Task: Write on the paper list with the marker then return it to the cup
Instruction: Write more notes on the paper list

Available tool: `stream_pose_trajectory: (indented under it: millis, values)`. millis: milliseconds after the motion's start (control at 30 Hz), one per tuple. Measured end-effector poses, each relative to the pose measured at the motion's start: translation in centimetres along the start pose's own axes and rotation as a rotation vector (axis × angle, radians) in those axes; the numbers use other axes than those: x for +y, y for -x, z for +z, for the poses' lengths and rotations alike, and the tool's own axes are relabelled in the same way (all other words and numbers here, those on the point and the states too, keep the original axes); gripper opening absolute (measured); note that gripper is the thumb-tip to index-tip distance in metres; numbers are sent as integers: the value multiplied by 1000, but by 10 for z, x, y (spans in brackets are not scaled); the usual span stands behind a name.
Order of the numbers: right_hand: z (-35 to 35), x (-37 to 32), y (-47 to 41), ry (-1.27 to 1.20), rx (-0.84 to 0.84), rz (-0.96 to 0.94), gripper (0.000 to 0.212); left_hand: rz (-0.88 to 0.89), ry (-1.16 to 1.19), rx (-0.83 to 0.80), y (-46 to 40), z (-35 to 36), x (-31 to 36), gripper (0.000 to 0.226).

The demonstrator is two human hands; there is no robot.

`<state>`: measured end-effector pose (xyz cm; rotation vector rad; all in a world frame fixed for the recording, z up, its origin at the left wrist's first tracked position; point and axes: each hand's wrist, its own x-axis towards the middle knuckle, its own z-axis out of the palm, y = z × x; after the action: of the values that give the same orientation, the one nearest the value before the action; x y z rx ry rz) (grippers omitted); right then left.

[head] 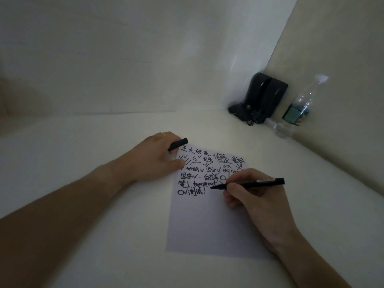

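A white paper sheet (207,223) lies on the pale table, its upper part covered with black handwriting and check marks. My right hand (255,202) grips a black marker (257,182) in a writing hold, tip pointing left and resting at the end of the handwritten lines. My left hand (158,159) rests on the sheet's top left corner, thumb pressing the paper, fingers closed around the black marker cap (178,144). No cup is visible.
In the far right corner stand a black two-part device (264,98) with cables and a clear plastic water bottle (299,107) with a green label. Walls close the table at the back and right.
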<state>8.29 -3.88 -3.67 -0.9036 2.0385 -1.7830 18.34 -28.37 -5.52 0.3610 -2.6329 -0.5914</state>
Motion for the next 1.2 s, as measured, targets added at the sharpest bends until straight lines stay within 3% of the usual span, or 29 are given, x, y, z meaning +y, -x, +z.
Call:
stream_pose_trajectory:
  millis: [333,533,1200]
  values:
    - [-1,4,2,110,-11,6,13,-22,30,4,2,-2,5,42]
    - [-4,4,2,89,123,-14,12,-21,24,6,2,-2,6,42]
    - [-4,5,2,78,51,18,12,-31,42,-7,4,-5,11,43]
